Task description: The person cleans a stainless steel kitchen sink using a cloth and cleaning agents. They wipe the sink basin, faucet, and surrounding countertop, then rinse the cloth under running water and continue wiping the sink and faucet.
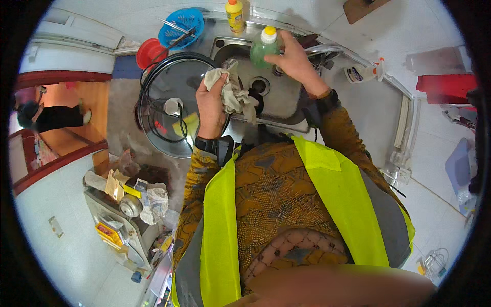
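Observation:
My left hand (212, 105) holds a crumpled whitish cloth (230, 92) over the left edge of a stainless steel sink (284, 107). Around a green bottle with a white and yellow cap (264, 48) my right hand (297, 61) has its thumb and fingers closed, above the back of the sink. The drain (260, 85) shows between the hands. Left of my left hand lies a large round glass lid (161, 126), with a black cord, a white cup (173, 106) and a yellow cloth (187, 124) on it.
A yellow bottle (235, 17) stands behind the sink, near a blue basket (181, 28) and a red plastic container (151, 53). Beside the faucet (326, 48) a spray bottle (364, 73) lies on the steel counter (368, 111). Another person (53, 117) is beyond the doorway at left.

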Action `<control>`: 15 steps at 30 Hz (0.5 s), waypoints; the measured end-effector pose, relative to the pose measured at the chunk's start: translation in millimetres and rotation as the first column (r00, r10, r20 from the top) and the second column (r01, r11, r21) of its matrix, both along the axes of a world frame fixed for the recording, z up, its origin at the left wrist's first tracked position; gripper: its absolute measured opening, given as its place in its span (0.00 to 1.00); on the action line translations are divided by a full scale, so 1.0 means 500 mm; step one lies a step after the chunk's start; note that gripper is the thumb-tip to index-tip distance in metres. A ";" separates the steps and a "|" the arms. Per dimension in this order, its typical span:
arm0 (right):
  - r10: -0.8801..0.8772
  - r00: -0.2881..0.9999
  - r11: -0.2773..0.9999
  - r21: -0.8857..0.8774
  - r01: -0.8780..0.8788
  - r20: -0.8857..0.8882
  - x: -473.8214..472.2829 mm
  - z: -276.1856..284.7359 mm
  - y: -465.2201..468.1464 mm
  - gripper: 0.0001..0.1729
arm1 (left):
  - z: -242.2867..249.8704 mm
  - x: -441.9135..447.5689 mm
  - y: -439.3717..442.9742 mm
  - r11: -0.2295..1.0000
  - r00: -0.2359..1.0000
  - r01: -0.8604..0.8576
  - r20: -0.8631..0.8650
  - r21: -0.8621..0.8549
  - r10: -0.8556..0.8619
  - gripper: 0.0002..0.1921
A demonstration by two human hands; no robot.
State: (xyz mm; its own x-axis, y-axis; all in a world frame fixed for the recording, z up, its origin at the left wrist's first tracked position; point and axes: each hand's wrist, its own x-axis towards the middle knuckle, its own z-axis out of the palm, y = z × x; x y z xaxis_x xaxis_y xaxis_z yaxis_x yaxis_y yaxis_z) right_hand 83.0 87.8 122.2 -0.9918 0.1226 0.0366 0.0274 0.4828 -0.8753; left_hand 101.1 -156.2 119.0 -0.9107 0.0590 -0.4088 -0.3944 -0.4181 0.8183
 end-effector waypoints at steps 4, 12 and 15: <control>-0.283 0.948 0.948 0.106 0.299 -0.144 -0.113 -0.099 -0.029 0.33 | -0.015 0.010 -0.017 0.999 0.999 -0.018 0.034 0.031 0.017 0.08; -0.567 0.821 0.823 0.087 0.561 0.073 -0.300 -0.308 -0.048 0.27 | 0.009 0.035 -0.053 0.992 0.993 0.114 0.011 -0.048 -0.114 0.07; -0.608 0.790 0.794 0.089 0.602 0.082 -0.328 -0.341 -0.031 0.29 | 0.018 0.044 -0.067 0.984 0.985 0.172 0.019 -0.048 -0.171 0.07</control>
State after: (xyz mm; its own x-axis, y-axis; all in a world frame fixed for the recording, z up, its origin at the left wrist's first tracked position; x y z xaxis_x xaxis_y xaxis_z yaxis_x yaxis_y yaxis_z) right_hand -81.0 72.4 -48.5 -0.7140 0.6993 -0.0340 0.4161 0.3847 -0.8239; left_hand 123.3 -189.8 128.2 -0.8826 0.1933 -0.4286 -0.4691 -0.3026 0.8297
